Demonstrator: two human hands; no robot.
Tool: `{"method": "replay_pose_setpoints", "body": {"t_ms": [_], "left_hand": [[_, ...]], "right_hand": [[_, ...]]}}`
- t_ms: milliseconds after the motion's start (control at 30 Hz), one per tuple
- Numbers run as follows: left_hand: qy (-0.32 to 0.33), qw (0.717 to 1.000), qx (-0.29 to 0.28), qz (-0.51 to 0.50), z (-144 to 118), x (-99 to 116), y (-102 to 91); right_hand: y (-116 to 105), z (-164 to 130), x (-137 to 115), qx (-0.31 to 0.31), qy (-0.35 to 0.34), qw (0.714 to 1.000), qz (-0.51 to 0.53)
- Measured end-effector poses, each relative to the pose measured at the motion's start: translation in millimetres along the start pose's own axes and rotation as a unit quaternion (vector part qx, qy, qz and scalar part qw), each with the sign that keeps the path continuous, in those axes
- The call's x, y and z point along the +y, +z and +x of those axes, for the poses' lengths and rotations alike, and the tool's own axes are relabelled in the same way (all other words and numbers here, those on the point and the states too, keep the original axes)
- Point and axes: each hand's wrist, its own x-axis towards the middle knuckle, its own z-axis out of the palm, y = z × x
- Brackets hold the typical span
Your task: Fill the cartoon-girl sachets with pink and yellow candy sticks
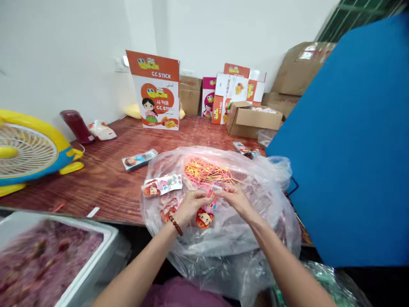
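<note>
Both hands pinch the upper end of a small printed candy packet (205, 217) with a cartoon figure on it, above a clear plastic bag (204, 247). My left hand (192, 205), a beaded bracelet at its wrist, closes on the packet's left edge. On the opposite edge, my right hand (235, 198) is closed with fingertips near the top. Just beyond them lies a heap of thin pink and yellow sticks (207, 171). A white printed stack of wrappers (162, 185) rests on the bag to the left, with more red packets (169, 209) beneath it.
A toy-shaped fan (28, 149) and a dark red bottle (77, 126) stand left. Below is a foam box (110, 232) of purplish contents. CC Stick cartons (156, 91) and an open cardboard box (255, 119) stand at the back. A blue panel (348, 149) blocks the right.
</note>
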Motion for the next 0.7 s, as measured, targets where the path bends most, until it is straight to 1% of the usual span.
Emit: {"method": "replay_pose_setpoints", "body": {"t_ms": [100,200,233,300,367,400,433,500,533,600,667,700], "left_hand": [[0.013,0.999,0.031,-0.005,-2,22,-35.3],[0.015,0.998,0.056,0.029,-4,34,-72.2],[0.005,0.997,0.049,0.066,-5,34,-82.8],[-0.014,0.99,0.009,0.14,-5,29,-97.7],[-0.024,0.974,-0.039,0.221,-3,17,-102.5],[-0.022,0.963,-0.053,0.265,-3,9,-101.5],[-0.015,0.949,-0.055,0.31,-2,2,-98.8],[0.008,0.916,-0.032,0.4,-1,-12,-91.2],[0.022,0.898,-0.014,0.439,-1,-18,-87.6],[0.047,0.863,0.01,0.504,-2,-25,-82.6],[0.066,0.833,0.011,0.549,-4,-28,-80.9],[0.07,0.822,0.007,0.565,-4,-28,-80.8]], "right_hand": [[-13,1,-3,0.022,-0.009,0.999,-0.025],[-28,6,11,0.049,-0.037,0.994,-0.093],[-33,9,19,0.049,-0.043,0.991,-0.12],[-43,16,38,0.049,-0.042,0.984,-0.167],[-53,25,55,0.064,-0.031,0.978,-0.195],[-58,30,61,0.071,-0.029,0.976,-0.205],[-64,33,66,0.074,-0.03,0.973,-0.216],[-74,39,71,0.08,-0.036,0.962,-0.259],[-79,41,71,0.086,-0.034,0.952,-0.293],[-88,42,67,0.104,-0.017,0.92,-0.377],[-94,44,61,0.118,0.004,0.89,-0.439],[-95,46,57,0.117,0.008,0.882,-0.456]]}}
